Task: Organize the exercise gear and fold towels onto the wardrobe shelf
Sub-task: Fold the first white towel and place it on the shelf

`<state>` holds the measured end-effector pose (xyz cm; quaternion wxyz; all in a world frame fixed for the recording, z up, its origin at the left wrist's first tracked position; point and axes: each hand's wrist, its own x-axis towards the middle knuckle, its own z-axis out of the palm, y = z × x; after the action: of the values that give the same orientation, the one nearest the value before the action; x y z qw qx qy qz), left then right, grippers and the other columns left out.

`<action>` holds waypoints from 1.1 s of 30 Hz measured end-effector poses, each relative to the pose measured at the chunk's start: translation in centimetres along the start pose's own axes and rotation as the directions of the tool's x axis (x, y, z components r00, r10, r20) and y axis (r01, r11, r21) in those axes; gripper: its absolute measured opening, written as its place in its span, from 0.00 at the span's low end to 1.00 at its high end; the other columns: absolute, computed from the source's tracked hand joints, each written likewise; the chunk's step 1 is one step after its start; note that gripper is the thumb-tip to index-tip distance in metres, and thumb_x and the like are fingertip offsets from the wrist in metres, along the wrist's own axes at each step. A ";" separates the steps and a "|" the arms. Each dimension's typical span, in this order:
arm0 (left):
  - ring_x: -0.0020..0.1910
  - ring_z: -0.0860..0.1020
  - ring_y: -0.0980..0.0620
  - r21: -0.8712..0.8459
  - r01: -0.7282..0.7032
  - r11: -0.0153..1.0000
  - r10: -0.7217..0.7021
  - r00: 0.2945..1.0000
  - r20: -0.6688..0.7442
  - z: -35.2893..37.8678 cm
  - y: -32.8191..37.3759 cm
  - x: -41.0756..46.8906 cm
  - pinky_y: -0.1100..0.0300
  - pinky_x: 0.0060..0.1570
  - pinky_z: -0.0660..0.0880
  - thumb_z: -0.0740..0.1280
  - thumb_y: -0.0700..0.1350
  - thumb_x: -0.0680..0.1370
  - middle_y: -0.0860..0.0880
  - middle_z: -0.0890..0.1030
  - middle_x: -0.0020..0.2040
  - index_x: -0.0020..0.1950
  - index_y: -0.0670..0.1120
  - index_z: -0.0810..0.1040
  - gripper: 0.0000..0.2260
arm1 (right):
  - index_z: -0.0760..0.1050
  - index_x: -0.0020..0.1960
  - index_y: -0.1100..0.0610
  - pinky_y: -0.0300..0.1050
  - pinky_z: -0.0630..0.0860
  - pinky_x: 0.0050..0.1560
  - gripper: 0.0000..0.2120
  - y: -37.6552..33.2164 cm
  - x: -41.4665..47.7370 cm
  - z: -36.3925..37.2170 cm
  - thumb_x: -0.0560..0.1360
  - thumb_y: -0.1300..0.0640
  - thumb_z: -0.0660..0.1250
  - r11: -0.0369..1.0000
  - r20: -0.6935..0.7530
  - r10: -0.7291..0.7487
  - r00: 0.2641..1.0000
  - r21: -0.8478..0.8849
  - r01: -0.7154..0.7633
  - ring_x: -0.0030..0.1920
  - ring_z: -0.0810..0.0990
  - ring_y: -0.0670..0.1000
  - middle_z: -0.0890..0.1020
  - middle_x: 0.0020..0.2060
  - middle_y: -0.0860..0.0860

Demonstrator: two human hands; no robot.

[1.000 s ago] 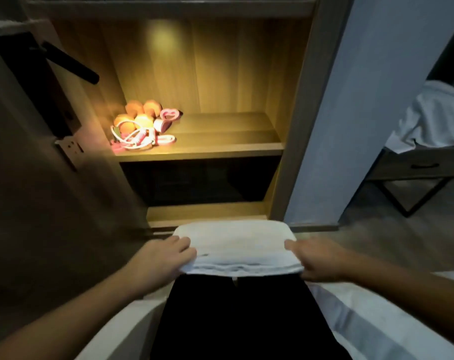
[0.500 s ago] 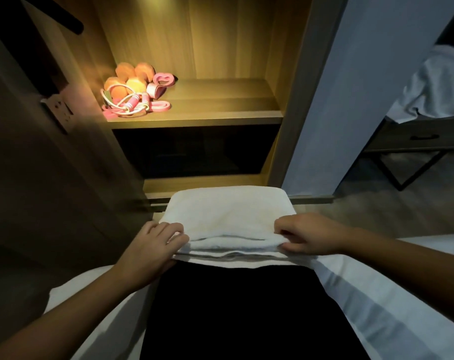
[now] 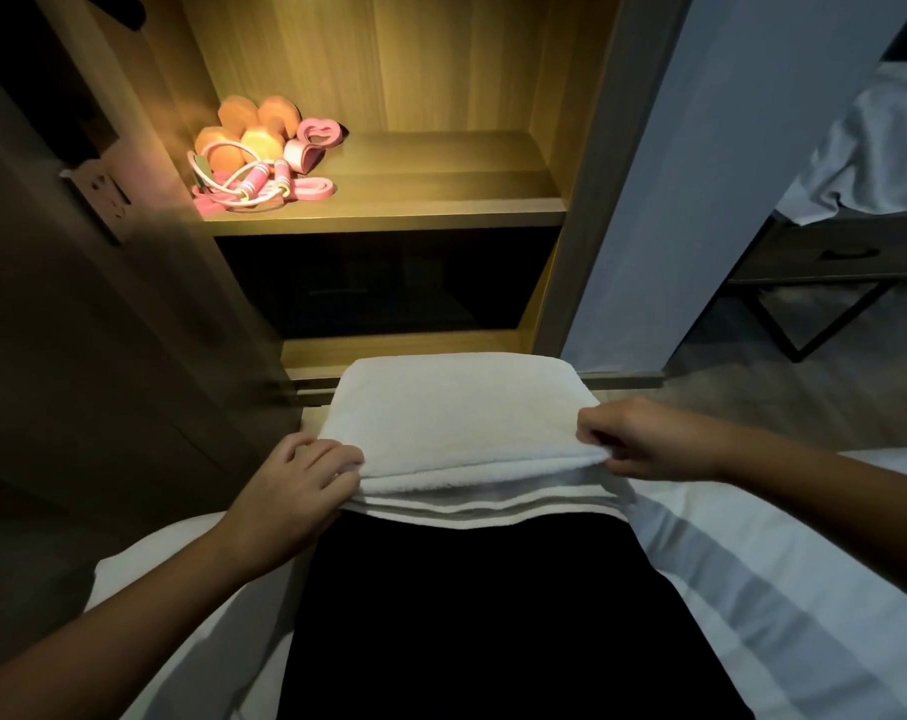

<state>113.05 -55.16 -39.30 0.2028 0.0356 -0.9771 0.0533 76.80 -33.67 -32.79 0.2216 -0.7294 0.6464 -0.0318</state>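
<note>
Left hand [image 3: 295,485] and right hand [image 3: 643,439], both holding a folded white towel [image 3: 462,423] at the far edge of a bed [image 3: 752,563].
Surface: white bedding with a grey band, black cloth [image 3: 467,615] down the middle; room dim. Left fingers curl over the towel's near left edge, gripping it; right hand pinches the top layer at the near right corner, raised slightly. Towel: thick, layered, stacked edges nearest. Beyond: lit wardrobe shelf [image 3: 441,200] holding orange dumbbells [image 3: 243,132], pink jump rope [image 3: 249,187] and pink bands [image 3: 316,135] at its left end.
</note>
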 end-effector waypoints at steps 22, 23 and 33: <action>0.60 0.77 0.45 -0.062 -0.048 0.997 0.049 0.999 0.008 -0.3 -0.2 -1.1 0.49 0.59 0.74 0.61 0.48 0.81 0.42 0.80 0.59 0.49 0.44 0.80 0.10 | 0.64 0.42 0.47 0.38 0.65 0.36 0.11 -0.1 -1.2 1.6 0.74 0.58 0.66 0.998 0.068 0.049 0.997 0.034 -0.051 0.34 0.66 0.44 0.69 0.35 0.43; 0.58 0.78 0.46 -0.074 -0.043 0.996 0.044 0.999 0.014 -0.5 0.0 -1.1 0.51 0.56 0.76 0.59 0.49 0.82 0.42 0.81 0.57 0.50 0.43 0.81 0.14 | 0.64 0.43 0.47 0.37 0.65 0.36 0.10 -0.5 -1.2 1.9 0.74 0.57 0.66 0.999 0.066 0.041 0.997 0.024 -0.042 0.35 0.66 0.44 0.69 0.36 0.43; 0.39 0.77 0.46 0.127 0.232 0.964 -0.259 0.926 0.275 -0.8 3.7 5.0 0.56 0.36 0.75 0.80 0.44 0.63 0.44 0.79 0.44 0.49 0.44 0.79 0.18 | 0.55 0.75 0.50 0.49 0.67 0.68 0.35 -4.3 0.3 5.8 0.75 0.35 0.61 0.950 -0.133 0.211 0.968 -0.205 -0.235 0.66 0.66 0.52 0.63 0.72 0.51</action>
<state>108.41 -51.65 -36.92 0.0608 0.1742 -0.9806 0.0667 82.80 -32.00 -36.48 0.1062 -0.6687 0.7355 0.0250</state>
